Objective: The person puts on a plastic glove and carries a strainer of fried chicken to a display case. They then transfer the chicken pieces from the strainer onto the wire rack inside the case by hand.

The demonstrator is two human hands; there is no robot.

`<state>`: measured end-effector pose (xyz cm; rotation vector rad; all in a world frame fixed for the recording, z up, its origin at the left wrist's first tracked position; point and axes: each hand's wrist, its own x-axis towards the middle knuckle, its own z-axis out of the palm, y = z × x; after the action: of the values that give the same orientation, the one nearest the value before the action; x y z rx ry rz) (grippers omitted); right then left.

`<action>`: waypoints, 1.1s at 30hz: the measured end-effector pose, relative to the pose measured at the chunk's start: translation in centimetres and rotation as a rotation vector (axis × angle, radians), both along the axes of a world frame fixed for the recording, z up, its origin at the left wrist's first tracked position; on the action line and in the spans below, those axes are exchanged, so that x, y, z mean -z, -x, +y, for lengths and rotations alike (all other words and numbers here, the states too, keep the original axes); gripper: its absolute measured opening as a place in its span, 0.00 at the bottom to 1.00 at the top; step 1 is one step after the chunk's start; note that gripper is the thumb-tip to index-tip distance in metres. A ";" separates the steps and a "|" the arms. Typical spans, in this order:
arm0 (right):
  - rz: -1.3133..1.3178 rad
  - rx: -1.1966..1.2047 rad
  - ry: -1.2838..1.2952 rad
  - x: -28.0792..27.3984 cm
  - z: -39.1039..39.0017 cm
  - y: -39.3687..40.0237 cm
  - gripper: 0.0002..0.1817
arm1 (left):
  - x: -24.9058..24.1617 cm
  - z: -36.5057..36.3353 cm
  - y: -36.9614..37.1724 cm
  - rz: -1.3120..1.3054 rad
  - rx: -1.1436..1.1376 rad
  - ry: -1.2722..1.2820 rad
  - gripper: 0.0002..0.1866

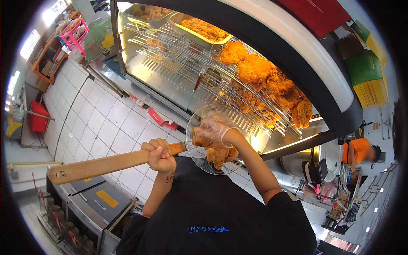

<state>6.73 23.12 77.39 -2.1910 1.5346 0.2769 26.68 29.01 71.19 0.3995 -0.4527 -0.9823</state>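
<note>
My left hand (160, 155) is wrapped round the long wooden handle (106, 165) of a round wire skimmer (196, 163), close to its metal collar. Several pieces of fried chicken (221, 156) lie in the skimmer's mesh, in front of my chest. Over the mesh, my right hand (216, 126) wears a clear plastic glove. Its fingers curl down onto a piece of fried chicken at the left side of the skimmer; the fingertips are partly hidden by the glove and the chicken.
Just ahead stands a lit display warmer with a wire rack (178, 59) piled with fried chicken (272, 78). A tray of small fried pieces (204, 30) sits farther back. A grey fryer-like unit (102, 202) is at lower left. A person in orange (359, 151) is at far right.
</note>
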 end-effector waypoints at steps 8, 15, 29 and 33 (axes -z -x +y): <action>-0.452 0.274 -0.139 2.0 0.5 1.7 0.20 | 0.4 0.0 -0.2 -0.012 0.009 0.003 0.11; -1.206 0.786 -0.277 3.9 0.8 4.3 0.08 | 0.5 -0.2 -0.3 0.028 -0.010 -0.025 0.11; -1.562 0.945 -0.216 6.0 3.1 10.3 0.10 | 1.2 -0.5 -1.0 0.084 -0.005 -0.082 0.12; -1.272 0.875 -0.168 6.2 3.1 9.8 0.11 | 1.3 -0.6 -1.0 0.083 -0.004 -0.084 0.12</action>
<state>-3.11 26.24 71.21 -0.9058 1.3421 -1.0073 27.65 28.44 69.85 0.4339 -0.3365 -1.0130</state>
